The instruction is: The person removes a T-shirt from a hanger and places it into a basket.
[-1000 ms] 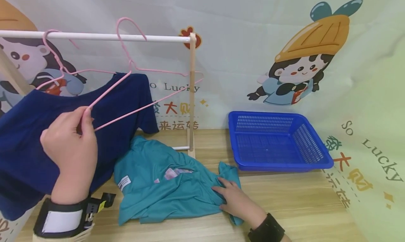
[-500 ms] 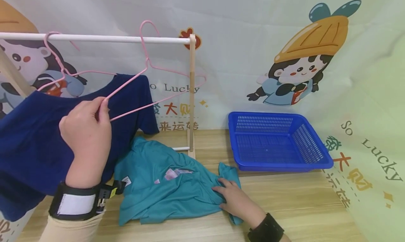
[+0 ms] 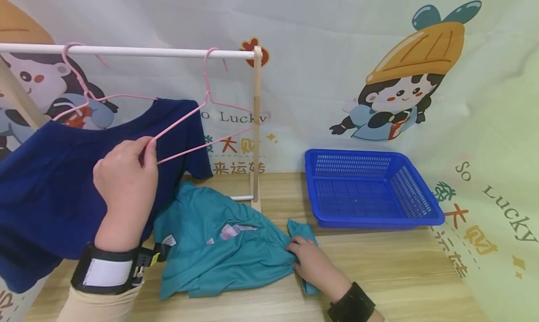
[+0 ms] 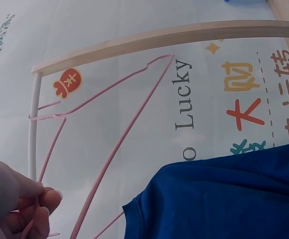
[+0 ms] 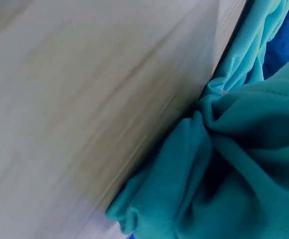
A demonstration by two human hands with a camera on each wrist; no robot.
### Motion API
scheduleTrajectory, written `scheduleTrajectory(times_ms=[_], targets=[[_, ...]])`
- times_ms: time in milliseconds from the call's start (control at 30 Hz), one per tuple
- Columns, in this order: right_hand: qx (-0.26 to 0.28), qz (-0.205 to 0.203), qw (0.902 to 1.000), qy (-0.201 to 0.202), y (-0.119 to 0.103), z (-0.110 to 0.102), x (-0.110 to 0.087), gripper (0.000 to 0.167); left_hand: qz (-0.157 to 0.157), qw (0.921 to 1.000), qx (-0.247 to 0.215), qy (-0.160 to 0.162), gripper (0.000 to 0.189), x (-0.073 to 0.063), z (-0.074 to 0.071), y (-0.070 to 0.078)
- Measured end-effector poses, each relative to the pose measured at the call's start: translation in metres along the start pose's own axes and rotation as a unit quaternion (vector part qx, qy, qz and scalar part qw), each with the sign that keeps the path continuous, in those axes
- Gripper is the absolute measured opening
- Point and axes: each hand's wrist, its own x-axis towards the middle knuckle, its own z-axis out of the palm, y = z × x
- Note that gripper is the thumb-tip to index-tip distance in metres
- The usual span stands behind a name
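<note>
In the head view my left hand pinches one arm of a pink clothes hanger between thumb and fingers. The hanger's hook lies over the white rod of a small rack, near its right end, and nothing hangs on this hanger. My right hand grips the right end of a crumpled teal shirt lying on the table; its cloth bunches toward the fingers. The right wrist view shows teal folds but not the fingers. A navy T-shirt hangs from another pink hanger on the left.
A blue plastic basket stands on the wooden table at the right. The rack's wooden post rises behind the teal shirt. A printed cloth backdrop closes off the back and right side.
My left hand has carried the hanger to the right, and its hook has come down over the rod. My right fingers have drawn in on the teal shirt, bunching its right end.
</note>
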Motion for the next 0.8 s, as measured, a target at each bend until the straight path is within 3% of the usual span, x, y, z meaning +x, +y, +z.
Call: scheduleTrajectory(times_ms=[233,367,533,667,800], targets=[[0.021,0.000,0.9997,0.009,0.000,-0.001,0.001,0.033,0.007,0.9997,-0.015,-0.018,0.038,-0.005,0.001,0.000],[0.034,-0.003,0.9994,0.008,0.000,-0.003,0.002,0.031,0.021,0.9980,-0.054,-0.025,0.045,-0.007,0.002,-0.001],[0.045,-0.004,0.9990,-0.002,-0.001,-0.004,0.000,0.029,0.046,0.9908,-0.127,-0.005,0.067,-0.011,-0.001,-0.006],[0.050,-0.005,0.9987,-0.006,-0.002,-0.005,-0.003,0.029,0.068,0.9860,-0.152,0.014,0.064,-0.015,-0.009,-0.011],[0.059,-0.012,0.9982,-0.002,-0.002,-0.006,-0.004,0.028,0.066,0.9840,-0.164,0.017,0.061,-0.020,-0.016,-0.016]])
